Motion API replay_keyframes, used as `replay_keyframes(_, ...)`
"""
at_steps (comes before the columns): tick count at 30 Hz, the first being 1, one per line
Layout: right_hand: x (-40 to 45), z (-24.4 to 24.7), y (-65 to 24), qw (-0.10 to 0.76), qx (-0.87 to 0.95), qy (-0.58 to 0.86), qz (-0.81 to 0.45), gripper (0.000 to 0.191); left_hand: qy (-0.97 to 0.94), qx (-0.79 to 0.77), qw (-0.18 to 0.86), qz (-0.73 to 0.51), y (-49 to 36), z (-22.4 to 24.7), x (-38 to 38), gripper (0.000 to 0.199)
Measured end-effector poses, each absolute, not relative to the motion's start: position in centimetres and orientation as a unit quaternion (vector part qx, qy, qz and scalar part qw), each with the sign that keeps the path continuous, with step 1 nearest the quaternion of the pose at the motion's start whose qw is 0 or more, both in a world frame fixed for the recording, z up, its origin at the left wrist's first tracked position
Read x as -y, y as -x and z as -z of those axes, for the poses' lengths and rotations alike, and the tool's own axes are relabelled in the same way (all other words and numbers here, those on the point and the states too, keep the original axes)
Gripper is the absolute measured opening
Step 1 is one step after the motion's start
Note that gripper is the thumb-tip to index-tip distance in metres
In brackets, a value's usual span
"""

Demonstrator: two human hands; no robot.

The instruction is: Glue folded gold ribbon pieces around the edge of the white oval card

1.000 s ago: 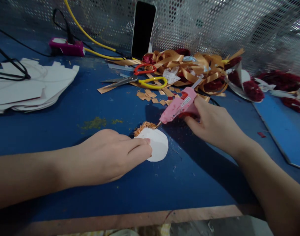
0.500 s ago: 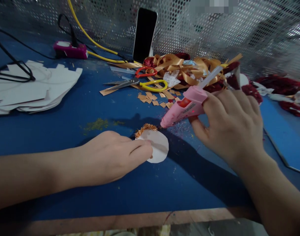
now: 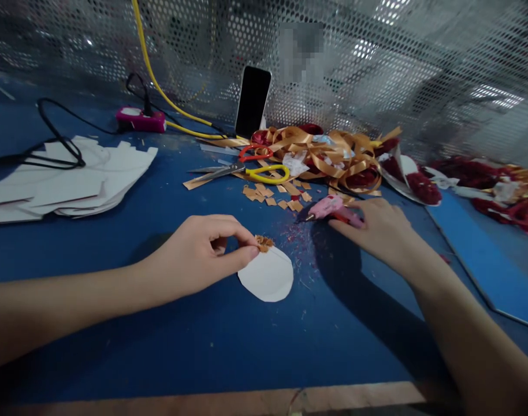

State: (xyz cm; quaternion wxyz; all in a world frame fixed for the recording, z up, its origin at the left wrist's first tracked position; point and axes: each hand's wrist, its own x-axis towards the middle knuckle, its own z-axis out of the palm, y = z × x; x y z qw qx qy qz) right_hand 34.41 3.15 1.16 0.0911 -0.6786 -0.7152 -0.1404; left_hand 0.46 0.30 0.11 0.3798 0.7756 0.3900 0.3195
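Note:
A white card disc (image 3: 266,277) lies on the blue table, a small ruffled tuft of orange-brown ribbon (image 3: 264,243) along its far edge. My left hand (image 3: 207,248) pinches the disc's upper left edge between thumb and forefinger, right beside the tuft. Over to the right, my right hand (image 3: 376,228) has its fingers around the handle of a pink glue gun (image 3: 327,207). The gun is low at the tabletop, its nozzle pointing left, beyond the disc. Part of its handle is hidden by my fingers.
Scissors (image 3: 266,173) with red and yellow handles lie beyond small cut ribbon squares (image 3: 270,201). Behind them is a heap of gold ribbon (image 3: 328,156). A phone (image 3: 252,101) leans on the mesh. White card sheets (image 3: 73,185) and a purple power socket (image 3: 141,119) are left.
My right hand has lowered the glue gun to the tabletop, away from the disc. My left hand has shifted its grip to the disc's ribbon edge, and the disc is turned. The view has tilted up.

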Motion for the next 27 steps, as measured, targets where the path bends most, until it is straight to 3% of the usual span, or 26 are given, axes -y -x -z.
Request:
replay_keyframes(2,-2.2,-1.6,-32.7,0.161,0.728,0.643,0.174,0.042,-0.763,-0.396,0.394,-0.326,-0.6,-0.1,-0.4,0.011)
replay_keyframes(4,-0.7,-2.3,-30.1,0.272,0.788,0.530,0.153,0.022,-0.756,-0.396,0.402,-0.331,-0.8,-0.1,-0.3,0.011)
replay_keyframes(6,1.0,-2.9,-27.4,0.301,0.854,0.419,0.067,0.004,-0.753,-0.396,0.408,-0.330,-1.0,-0.2,-0.2,0.012)
replay_keyframes(7,1.8,-3.0,-26.3,0.314,0.867,0.384,0.051,0.004,-0.753,-0.395,0.412,-0.328,-1.1,-0.2,-0.1,0.012)
replay_keyframes(10,3.4,-2.8,-24.1,0.334,0.870,0.361,0.033,0.014,-0.756,-0.379,0.421,-0.329,-1.4,-0.2,0.1,0.011)
replay_keyframes(21,3.5,-1.9,-23.5,0.359,0.858,0.368,-0.009,0.011,-0.771,-0.339,0.417,-0.340,-1.4,0.1,0.3,0.008)
replay_keyframes(27,3.6,-2.2,-23.7,0.345,0.833,0.430,-0.042,0.008,-0.830,-0.343,0.289,-0.332,-1.3,0.3,0.5,0.012)
